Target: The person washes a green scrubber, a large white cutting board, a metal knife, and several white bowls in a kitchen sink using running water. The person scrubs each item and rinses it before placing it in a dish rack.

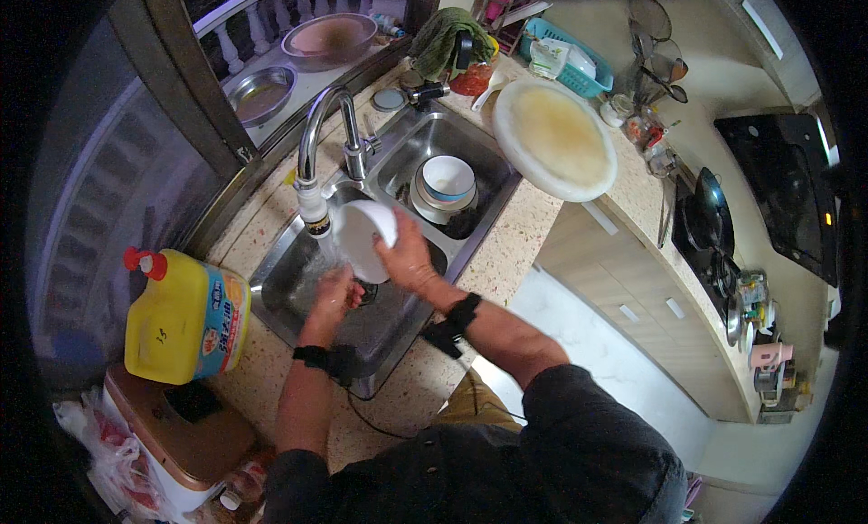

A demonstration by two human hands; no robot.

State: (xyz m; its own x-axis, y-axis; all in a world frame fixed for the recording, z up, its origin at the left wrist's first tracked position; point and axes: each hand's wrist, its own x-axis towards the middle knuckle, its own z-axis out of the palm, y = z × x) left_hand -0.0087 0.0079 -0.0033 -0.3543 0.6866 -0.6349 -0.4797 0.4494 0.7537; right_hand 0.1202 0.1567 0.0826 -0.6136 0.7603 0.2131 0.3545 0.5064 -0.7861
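Note:
My right hand (409,256) grips a white bowl (361,242) by its rim, tilted on its side over the near basin of a stainless steel sink (400,344). Water runs from the white nozzle of a chrome gooseneck faucet (313,208) beside the bowl. Just below the bowl is my left hand (334,295), wet, its fingers curled; whether it touches the bowl or holds anything is hard to see. In the far basin, a small bowl (449,176), white inside and blue outside, sits stacked on other dishes.
A yellow detergent jug (166,320) with a red pump stands left of the sink. A thick round cutting board (556,141) lies on the right counter, near a teal basket (597,83). A brown-lidded container (180,422) is at lower left. A wok (708,208) sits farther right.

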